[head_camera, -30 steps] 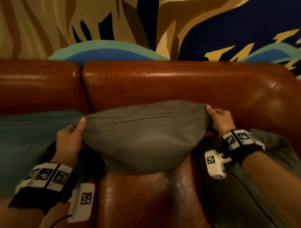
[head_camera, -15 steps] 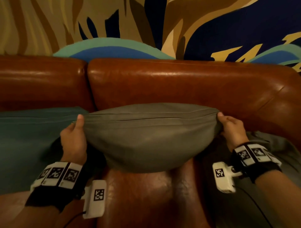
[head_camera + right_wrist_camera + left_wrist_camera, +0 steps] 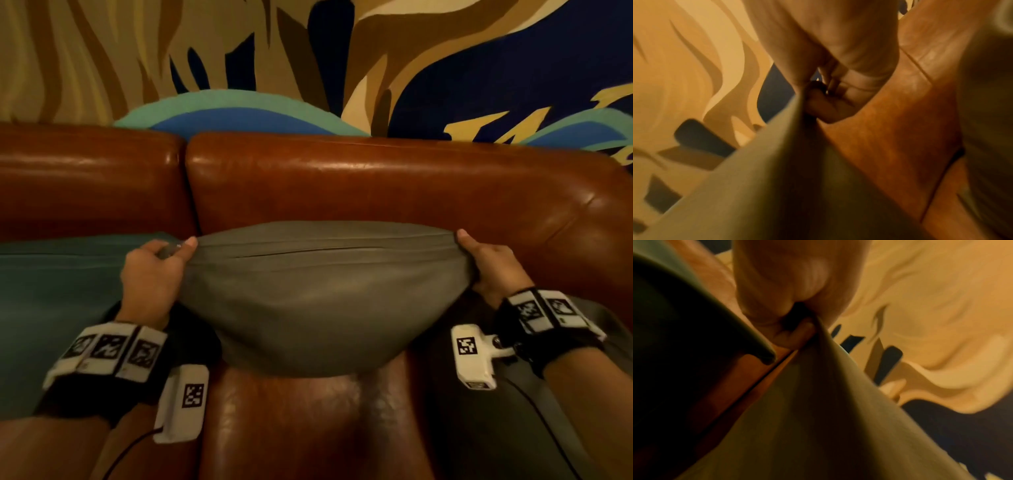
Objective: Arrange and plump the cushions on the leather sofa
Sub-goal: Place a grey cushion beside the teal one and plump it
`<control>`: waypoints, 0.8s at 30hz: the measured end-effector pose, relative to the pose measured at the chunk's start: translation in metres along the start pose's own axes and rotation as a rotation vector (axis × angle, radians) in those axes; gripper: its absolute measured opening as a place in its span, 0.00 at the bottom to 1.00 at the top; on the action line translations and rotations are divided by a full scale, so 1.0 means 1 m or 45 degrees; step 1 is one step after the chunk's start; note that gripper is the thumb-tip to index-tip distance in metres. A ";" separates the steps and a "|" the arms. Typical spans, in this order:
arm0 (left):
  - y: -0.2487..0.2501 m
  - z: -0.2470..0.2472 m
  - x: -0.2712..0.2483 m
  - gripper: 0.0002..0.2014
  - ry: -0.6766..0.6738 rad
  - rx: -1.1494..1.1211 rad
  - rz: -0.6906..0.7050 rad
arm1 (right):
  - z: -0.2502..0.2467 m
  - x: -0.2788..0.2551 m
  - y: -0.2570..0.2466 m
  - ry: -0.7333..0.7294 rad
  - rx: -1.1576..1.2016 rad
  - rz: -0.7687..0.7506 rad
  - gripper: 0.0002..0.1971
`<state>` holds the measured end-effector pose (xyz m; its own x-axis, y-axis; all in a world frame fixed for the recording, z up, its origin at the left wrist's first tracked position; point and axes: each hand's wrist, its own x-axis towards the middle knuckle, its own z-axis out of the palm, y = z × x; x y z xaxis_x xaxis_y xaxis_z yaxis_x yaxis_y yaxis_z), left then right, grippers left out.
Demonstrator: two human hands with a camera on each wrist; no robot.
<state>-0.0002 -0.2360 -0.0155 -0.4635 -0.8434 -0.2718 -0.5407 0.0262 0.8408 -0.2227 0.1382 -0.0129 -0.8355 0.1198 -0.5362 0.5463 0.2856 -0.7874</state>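
Note:
A grey-green cushion (image 3: 318, 301) hangs in front of the brown leather sofa's backrest (image 3: 359, 185), its belly sagging over the seat (image 3: 308, 428). My left hand (image 3: 161, 270) pinches its upper left corner, my right hand (image 3: 486, 263) pinches its upper right corner. The wrist views show the same: the left hand (image 3: 789, 318) and the right hand (image 3: 828, 97) each have thumb and curled fingers clamped on the cushion cloth (image 3: 818, 418) (image 3: 766, 178). A teal cushion (image 3: 58, 294) lies at the left, another grey cushion (image 3: 534, 421) at the right under my right forearm.
A painted mural wall (image 3: 308, 61) rises behind the sofa. The sofa's rounded right arm (image 3: 596, 233) curves forward beside my right hand. A seam (image 3: 186, 192) splits the backrest into two sections near my left hand.
Both hands keep their pinch on the cushion's top corners. The cushion and hands sit slightly lower in view and nearer, with the left thumb now folded further over the corner.

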 end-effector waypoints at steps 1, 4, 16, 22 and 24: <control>-0.002 0.001 0.001 0.15 -0.007 -0.034 -0.025 | 0.001 0.001 0.001 0.014 0.012 -0.005 0.21; -0.002 0.016 -0.007 0.18 0.048 -0.028 -0.035 | 0.001 0.000 0.009 0.135 -0.066 0.012 0.21; -0.022 0.028 -0.036 0.18 0.202 -0.372 0.001 | -0.001 -0.022 0.048 -0.036 0.367 -0.249 0.10; -0.019 0.041 -0.020 0.27 0.147 -0.356 -0.183 | 0.020 -0.010 0.052 0.069 0.422 -0.072 0.18; -0.024 0.047 -0.034 0.25 0.083 -0.493 -0.183 | 0.023 -0.013 0.057 0.047 0.499 -0.084 0.14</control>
<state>-0.0047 -0.1821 -0.0484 -0.3505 -0.8560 -0.3799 -0.2869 -0.2880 0.9137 -0.1799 0.1306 -0.0579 -0.8670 0.1495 -0.4753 0.4667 -0.0901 -0.8798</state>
